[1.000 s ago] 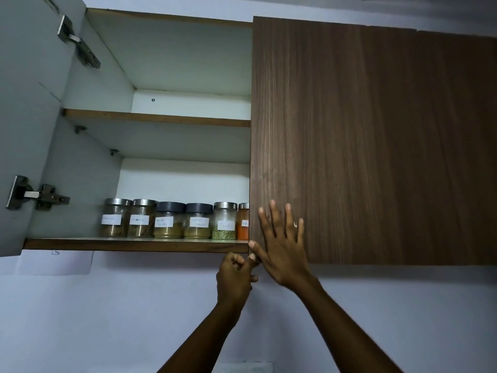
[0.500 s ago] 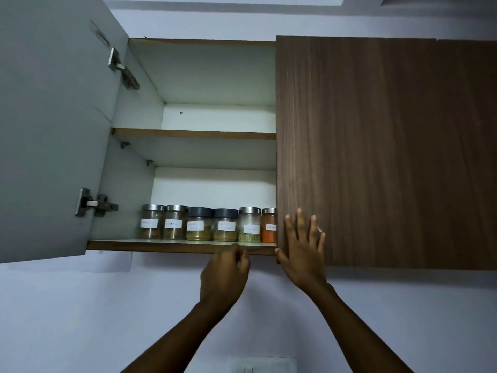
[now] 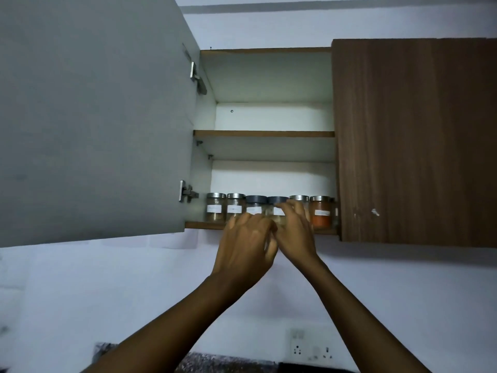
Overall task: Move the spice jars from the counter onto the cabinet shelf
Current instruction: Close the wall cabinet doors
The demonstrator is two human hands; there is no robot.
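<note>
On the bottom shelf (image 3: 204, 225), spice jars (image 3: 320, 211) behind both hands (image 3: 271, 238), grip unclear

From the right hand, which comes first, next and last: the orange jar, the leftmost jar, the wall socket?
1. Orange jar: just right of the right hand, on the shelf.
2. Leftmost jar: far left of the row.
3. Wall socket: low on the wall.
</note>
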